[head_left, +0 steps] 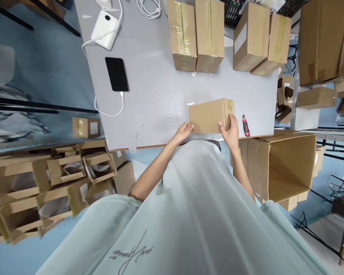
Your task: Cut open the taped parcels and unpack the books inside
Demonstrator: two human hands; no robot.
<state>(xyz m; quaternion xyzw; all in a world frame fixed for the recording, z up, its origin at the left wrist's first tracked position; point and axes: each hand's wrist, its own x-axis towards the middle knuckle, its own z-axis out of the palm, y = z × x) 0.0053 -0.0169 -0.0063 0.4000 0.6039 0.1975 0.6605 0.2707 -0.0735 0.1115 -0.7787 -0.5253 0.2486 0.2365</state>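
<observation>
A brown cardboard box (206, 116) lies on the grey table (154, 95) near its front edge, with tape showing on its right end. My left hand (184, 131) touches the box's left end, its fingers bent against the lower corner. At the other end my right hand (231, 130) rests with thumb on the near side and fingers on the right face, so the box sits between both hands. Just right of that hand lies a red and black box cutter (246, 126).
Taped boxes (210, 34) stand at the back, with more boxes (250, 36) to their right. A black phone (117, 74) on a white cable and a white power bank (104, 29) lie left. A large open carton (292, 164) stands right; several open boxes (57, 168) sit lower left.
</observation>
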